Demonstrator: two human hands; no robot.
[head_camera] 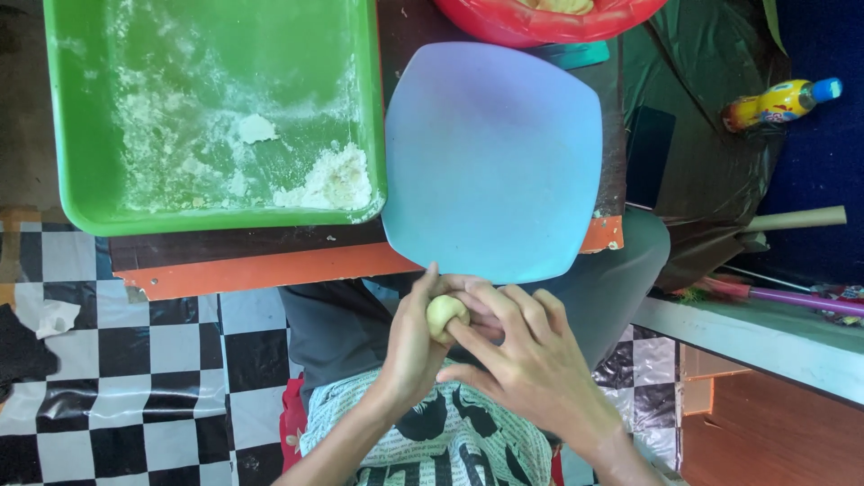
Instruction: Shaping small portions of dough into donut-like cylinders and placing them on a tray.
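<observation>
You cupped the dough ball (445,315) in your left hand (414,346) over your lap, right hand (531,355) fingers pinching it from the side; grip closed for shaping, blue plate (493,162) just ahead on the tabletop (261,265), floured green tray (216,108) beside it

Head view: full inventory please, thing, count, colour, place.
Small round dough ball: 1, pale yellow, held between both hands.
Square plastic plate: 1, light blue, table edge, centre.
Rectangular plastic tray: 1, green, floured, table left.
Flour pile: 1, white, tray's near right corner.
Round plastic basin: 1, red, top edge.
Plastic bottle: 1, yellow with blue cap, lying far right.
Checkered floor: black and white, lower left.
Left hand: 1, cupping the ball.
Right hand: 1, fingers over the ball.
</observation>
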